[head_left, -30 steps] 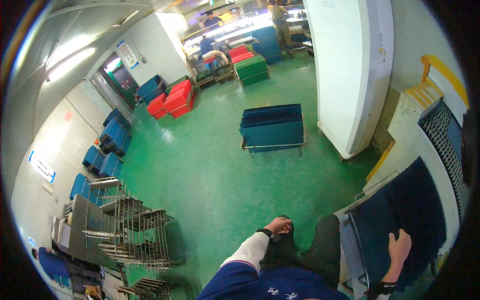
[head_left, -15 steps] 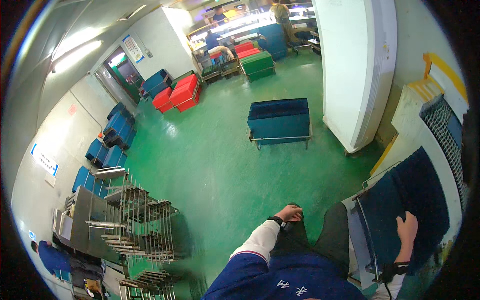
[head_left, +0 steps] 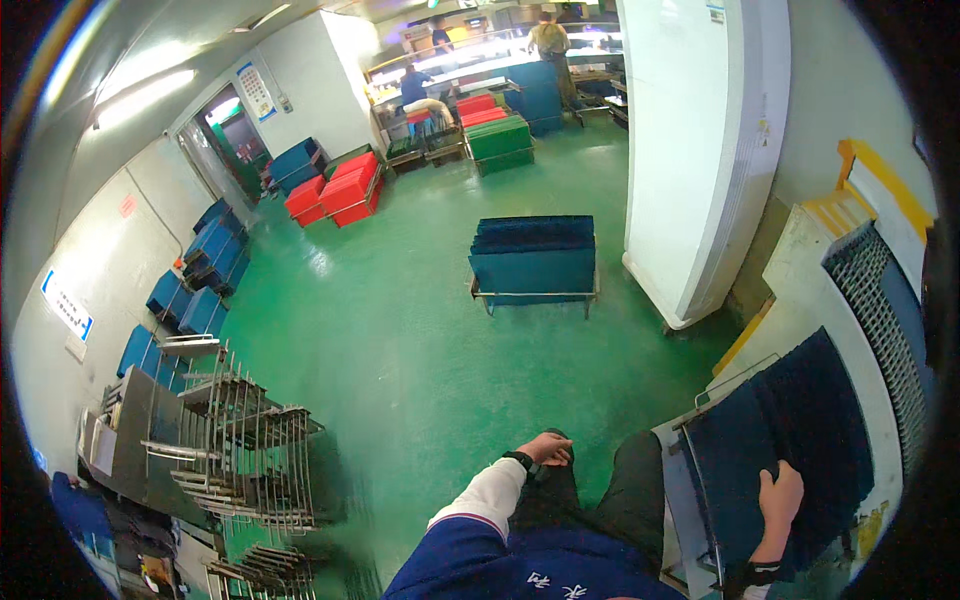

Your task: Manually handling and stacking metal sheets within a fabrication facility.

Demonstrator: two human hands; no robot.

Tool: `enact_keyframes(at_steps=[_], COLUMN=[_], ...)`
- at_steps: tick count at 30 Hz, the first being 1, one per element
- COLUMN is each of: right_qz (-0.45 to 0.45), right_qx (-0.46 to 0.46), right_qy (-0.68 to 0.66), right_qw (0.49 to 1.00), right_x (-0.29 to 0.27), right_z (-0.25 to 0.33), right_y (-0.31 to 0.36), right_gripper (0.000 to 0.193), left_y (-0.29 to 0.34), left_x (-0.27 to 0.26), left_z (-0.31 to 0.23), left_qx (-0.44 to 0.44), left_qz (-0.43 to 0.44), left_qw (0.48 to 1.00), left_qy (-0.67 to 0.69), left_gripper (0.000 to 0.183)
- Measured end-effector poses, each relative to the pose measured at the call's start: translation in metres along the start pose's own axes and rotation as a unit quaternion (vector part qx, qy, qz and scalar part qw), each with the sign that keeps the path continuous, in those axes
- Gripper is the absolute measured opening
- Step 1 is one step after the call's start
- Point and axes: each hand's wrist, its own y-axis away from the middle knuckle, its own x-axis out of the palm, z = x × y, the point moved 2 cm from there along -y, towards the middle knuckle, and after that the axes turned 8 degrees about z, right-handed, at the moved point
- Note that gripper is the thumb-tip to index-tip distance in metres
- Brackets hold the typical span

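Note:
My right hand [head_left: 780, 495] rests on a tightly packed stack of dark blue boards [head_left: 815, 400] at my right side. Its thumb and fingers bend around board edges near the stack's middle, and the fingertips are partly hidden. A metal wire rack [head_left: 703, 490] holds these boards, its frame running along their near left side. Over my knee lies my left hand [head_left: 549, 448], fingers curled in, with nothing visible in it. A dark watch band circles the left wrist.
Another rack of blue boards [head_left: 532, 275] stands ahead on the green floor. A white pillar [head_left: 680, 170] rises to its right. Stacked bare metal racks [head_left: 245, 440] stand at the left. Red boards [head_left: 350, 190] sit farther back, and people work at a lit bench [head_left: 480, 65].
My view has shifted a little, so the room, the racks and my body appear farther left. The right hand stays on the blue boards, and the left stays at the knee.

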Motion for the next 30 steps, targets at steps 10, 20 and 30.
enact_keyframes(at_steps=[10,20,30], right_qz=[-0.003,0.02,0.004], right_qx=[0.025,0.034,0.025], right_qy=[0.012,0.003,-0.007], right_qw=[1.0,0.999,1.0], right_x=[0.0,-0.002,0.001], right_z=[-0.002,-0.001,-0.001], right_y=[-0.006,-0.011,-0.008], right_gripper=[0.039,0.039,0.038], left_y=[0.002,-0.004,-0.002], left_x=[-0.006,-0.013,-0.011], left_z=[-0.008,-0.003,-0.001], left_qx=[-0.031,-0.043,-0.037], left_qz=[0.005,-0.003,-0.019], left_qw=[0.999,0.998,0.998], left_qy=[0.033,0.053,0.039], left_gripper=[0.035,0.035,0.036])
